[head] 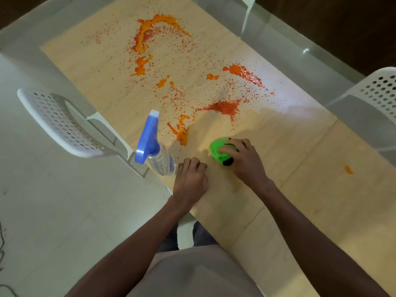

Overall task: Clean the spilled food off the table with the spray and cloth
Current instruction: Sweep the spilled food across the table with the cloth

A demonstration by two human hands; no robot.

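**Wiping underway at near edge, most of spill untouched**

Right hand (244, 160) presses down on the green cloth (218, 152), fingers curled over its top, gripping it against the table (300, 189). Cloth is bunched into a wad w/ something dark showing at its lower edge & top; can't tell what that is. It sits on the near part of the wooden top, just beside the nearest orange smear (182, 130).

Left hand (190, 179) rests on the table edge, fingers curled under, holding nothing as far as I can see. It's just beside the spray bottle (154, 146), maybe touching the clear body, can't tell for sure. Bottle stands at the table's near-left edge, blue trigger head pointing away toward the mess.

Spilled food (162, 58): orange sauce blobs & fine red-orange grains scattered across the far & middle of the top; a denser grain pile (225, 107) sits mid-table w/ a wet-looking patch beside it. One stray orange spot (348, 169) off to the right, well apart from the rest.

Step, by my read: early wipe phase, cloth down, little cleared so far. Next move prob needs the cloth pushed forward into the near smear & grain pile, gathering grains rather than flinging them off the edge. Far blobs likely want spray first, so the left hand would need to take up the bottle. White chairs (64, 123) stand at both sides
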